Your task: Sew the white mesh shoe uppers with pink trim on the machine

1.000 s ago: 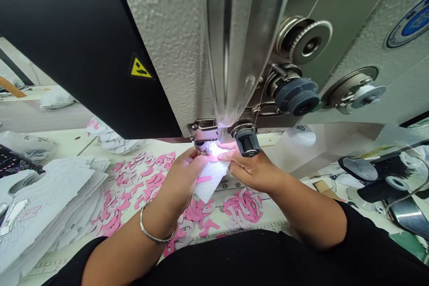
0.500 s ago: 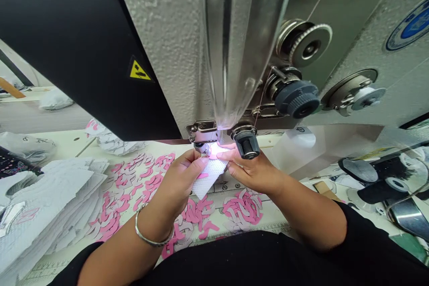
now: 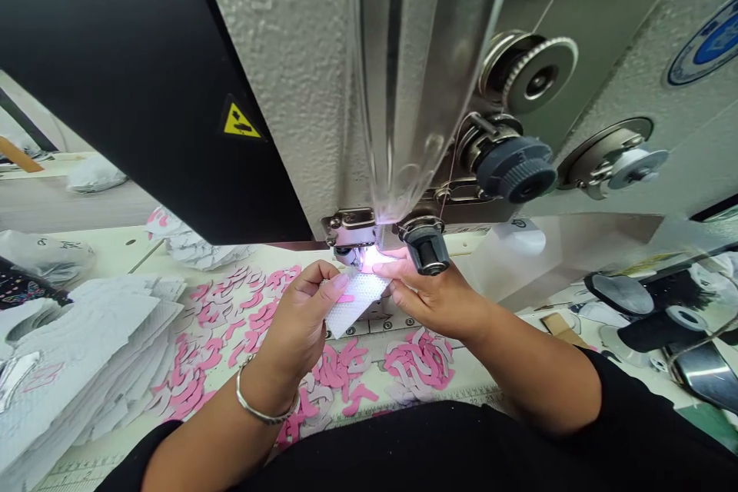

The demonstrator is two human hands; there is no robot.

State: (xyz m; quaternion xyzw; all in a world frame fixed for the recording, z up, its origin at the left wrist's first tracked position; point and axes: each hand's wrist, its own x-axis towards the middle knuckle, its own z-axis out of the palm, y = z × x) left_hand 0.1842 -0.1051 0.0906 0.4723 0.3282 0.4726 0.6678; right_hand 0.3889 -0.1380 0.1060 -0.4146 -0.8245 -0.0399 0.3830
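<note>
Left hand (image 3: 300,315): thumb and forefinger pinched the left side of a white textured piece (image 3: 360,307); the remaining fingers were curled in. Right hand (image 3: 441,300): forefinger laid along the upper part of the same piece, thumb by its right edge; some fingers were hidden behind a black knob (image 3: 430,252), and whether they gripped could not be told.

White textured piece, one: dimpled surface, pointed corner directed toward the person, a short pink strip (image 3: 346,298) beside the left thumb. Its upper end lay in bright light just beneath the working end of a sewing machine (image 3: 282,38), between the two hands.

Metal bangle (image 3: 245,400), one: worn on the left wrist.

Cut pieces (image 3: 193,369), many: curved, pink and white, scattered over the table to the left of the left hand. A heap (image 3: 420,363) of the same lay nearer the body, below the right hand.

Ruler strip (image 3: 484,390), one: along the near side of the table.

Stack of white sheets (image 3: 115,346), one: at far left, layers fanned unevenly.

Machine fittings: clear guard (image 3: 403,92) above the work; ridged grey dial (image 3: 519,169); yellow warning label (image 3: 241,121) on the black panel.

Black thread spool (image 3: 649,332), one: lying on its side, far right.
</note>
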